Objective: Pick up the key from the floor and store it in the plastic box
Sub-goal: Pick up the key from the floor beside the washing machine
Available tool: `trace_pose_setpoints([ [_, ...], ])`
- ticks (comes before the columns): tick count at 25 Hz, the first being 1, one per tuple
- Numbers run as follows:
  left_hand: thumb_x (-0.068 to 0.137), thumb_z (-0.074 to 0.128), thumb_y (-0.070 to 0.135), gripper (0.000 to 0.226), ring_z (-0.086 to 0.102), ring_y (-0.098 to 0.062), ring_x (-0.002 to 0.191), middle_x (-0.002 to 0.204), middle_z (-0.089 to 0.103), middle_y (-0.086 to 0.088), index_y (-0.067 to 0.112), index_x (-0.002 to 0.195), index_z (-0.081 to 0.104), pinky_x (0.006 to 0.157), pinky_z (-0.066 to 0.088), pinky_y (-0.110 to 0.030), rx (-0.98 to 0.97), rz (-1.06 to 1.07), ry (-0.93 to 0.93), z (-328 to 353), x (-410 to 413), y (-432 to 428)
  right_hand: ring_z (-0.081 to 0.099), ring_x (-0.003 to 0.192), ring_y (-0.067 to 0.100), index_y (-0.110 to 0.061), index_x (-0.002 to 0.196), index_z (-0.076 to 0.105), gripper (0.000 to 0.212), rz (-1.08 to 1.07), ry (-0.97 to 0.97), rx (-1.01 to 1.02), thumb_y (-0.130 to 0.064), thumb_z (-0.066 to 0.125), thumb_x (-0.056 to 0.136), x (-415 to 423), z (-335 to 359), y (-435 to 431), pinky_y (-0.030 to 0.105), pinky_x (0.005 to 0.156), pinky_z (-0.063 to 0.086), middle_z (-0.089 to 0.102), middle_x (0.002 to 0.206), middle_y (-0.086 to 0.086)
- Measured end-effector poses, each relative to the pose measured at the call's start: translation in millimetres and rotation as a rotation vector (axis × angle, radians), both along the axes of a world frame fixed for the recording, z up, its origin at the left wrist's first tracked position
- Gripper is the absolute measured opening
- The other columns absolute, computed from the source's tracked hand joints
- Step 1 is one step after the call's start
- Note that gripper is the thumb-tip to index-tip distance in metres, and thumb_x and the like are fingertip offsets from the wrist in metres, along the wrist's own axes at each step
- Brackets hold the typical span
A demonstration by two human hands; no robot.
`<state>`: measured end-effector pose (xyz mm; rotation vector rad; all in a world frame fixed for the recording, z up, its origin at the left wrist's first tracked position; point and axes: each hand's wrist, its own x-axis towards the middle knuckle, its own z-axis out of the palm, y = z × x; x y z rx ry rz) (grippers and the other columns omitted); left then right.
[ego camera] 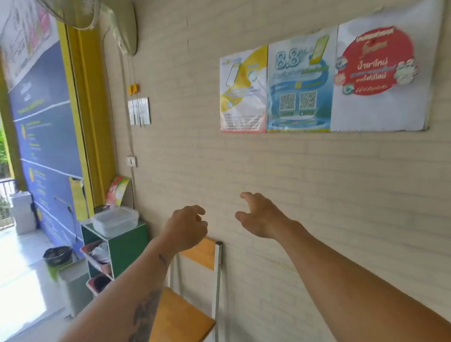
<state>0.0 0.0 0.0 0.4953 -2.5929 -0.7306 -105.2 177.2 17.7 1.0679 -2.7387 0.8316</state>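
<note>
A clear plastic box with its lid on sits on top of a green shelf unit against the wall at the left. Both my arms reach forward in front of the beige wall. My left hand hangs with fingers loosely curled and nothing visible in it, to the right of the box. My right hand is spread open and holds nothing. No key is visible anywhere in view.
A wooden chair with a white metal frame stands against the wall below my hands. A white bin and a dark pot sit left of the shelf. Posters hang on the wall. The doorway lies at far left.
</note>
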Motion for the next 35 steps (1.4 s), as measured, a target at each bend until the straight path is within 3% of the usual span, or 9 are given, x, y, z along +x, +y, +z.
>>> trace_pose_setpoints([
  [4, 0.090, 0.052, 0.017, 0.029, 0.065, -0.017, 0.075, 0.102, 0.070, -0.002, 0.022, 0.114, 0.068, 0.063, 0.051, -0.026, 0.226, -0.002, 0.074, -31.0, -5.9, 16.3, 0.034, 0.138, 0.027, -0.025, 0.150, 0.028, 0.066, -0.023, -0.022, -0.033, -0.040, 0.051, 0.089, -6.4, -24.1, 29.3, 0.046, 0.110, 0.033, 0.032, 0.155, 0.004],
  [8, 0.091, 0.055, 0.014, 0.020, 0.069, -0.018, 0.085, 0.094, 0.073, 0.003, 0.025, 0.100, 0.068, 0.069, 0.054, -0.028, 0.348, -0.067, 0.042, -71.1, -20.8, 47.1, 0.032, 0.139, 0.023, -0.027, 0.148, 0.031, 0.066, -0.083, -0.057, -0.053, -0.035, 0.056, 0.088, -12.4, -61.1, 81.5, 0.041, 0.110, 0.033, 0.033, 0.153, 0.001],
  [12, 0.092, 0.053, 0.009, 0.023, 0.072, -0.014, 0.084, 0.094, 0.074, 0.000, 0.019, 0.105, 0.069, 0.066, 0.051, -0.023, 0.454, -0.186, -0.029, -111.5, -46.0, 86.0, 0.037, 0.137, 0.022, -0.025, 0.145, 0.038, 0.063, -0.228, -0.124, -0.032, -0.032, 0.059, 0.086, -15.4, -103.4, 139.1, 0.040, 0.109, 0.035, 0.041, 0.148, 0.001],
  [16, 0.089, 0.054, 0.007, 0.024, 0.074, -0.016, 0.082, 0.091, 0.076, -0.001, 0.024, 0.096, 0.071, 0.078, 0.056, -0.036, 0.525, -0.357, -0.112, -144.6, -82.4, 129.5, 0.044, 0.132, 0.022, -0.025, 0.143, 0.042, 0.059, -0.450, -0.216, -0.037, -0.030, 0.060, 0.087, -0.9, -140.3, 202.7, 0.040, 0.106, 0.039, 0.046, 0.144, 0.002],
  [20, 0.090, 0.052, 0.007, 0.026, 0.073, -0.015, 0.084, 0.093, 0.075, -0.001, 0.021, 0.102, 0.070, 0.070, 0.055, -0.031, 0.548, -0.557, -0.224, -170.3, -103.4, 189.1, 0.046, 0.130, 0.023, -0.026, 0.142, 0.042, 0.057, -0.687, -0.295, -0.042, -0.030, 0.060, 0.088, 31.0, -168.8, 267.0, 0.043, 0.105, 0.042, 0.047, 0.141, 0.002],
  [22, 0.090, 0.051, 0.008, 0.026, 0.072, -0.015, 0.086, 0.094, 0.075, 0.000, 0.021, 0.103, 0.069, 0.073, 0.056, -0.035, 0.561, -0.642, -0.285, -179.5, -107.9, 223.4, 0.047, 0.128, 0.022, -0.027, 0.142, 0.042, 0.056, -0.782, -0.327, -0.043, -0.030, 0.059, 0.089, 50.9, -180.7, 299.6, 0.043, 0.104, 0.042, 0.048, 0.140, 0.002],
  [25, 0.090, 0.051, 0.008, 0.027, 0.071, -0.016, 0.089, 0.094, 0.075, 0.000, 0.021, 0.105, 0.069, 0.081, 0.056, -0.040, 0.544, -0.771, -0.370, -189.1, -110.6, 284.9, 0.047, 0.127, 0.022, -0.027, 0.142, 0.041, 0.055, -0.922, -0.364, -0.068, -0.030, 0.058, 0.090, 83.2, -194.6, 353.3, 0.042, 0.102, 0.043, 0.048, 0.139, 0.002],
  [30, 0.089, 0.052, 0.007, 0.027, 0.071, -0.017, 0.089, 0.095, 0.075, 0.000, 0.020, 0.106, 0.069, 0.080, 0.055, -0.036, 0.519, -0.948, -0.472, -199.9, -96.7, 415.3, 0.046, 0.127, 0.021, -0.027, 0.142, 0.041, 0.053, -1.110, -0.396, -0.136, -0.030, 0.054, 0.091, 142.0, -216.1, 463.0, 0.041, 0.103, 0.043, 0.047, 0.141, 0.001],
  [35, 0.088, 0.051, 0.004, 0.028, 0.072, -0.021, 0.091, 0.094, 0.075, -0.003, 0.018, 0.105, 0.069, 0.087, 0.054, -0.042, 0.515, -1.074, -0.562, -210.8, -65.8, 575.1, 0.049, 0.125, 0.021, -0.026, 0.140, 0.044, 0.048, -1.248, -0.426, -0.172, -0.030, 0.053, 0.092, 203.3, -233.6, 599.6, 0.039, 0.101, 0.044, 0.049, 0.140, 0.003],
])
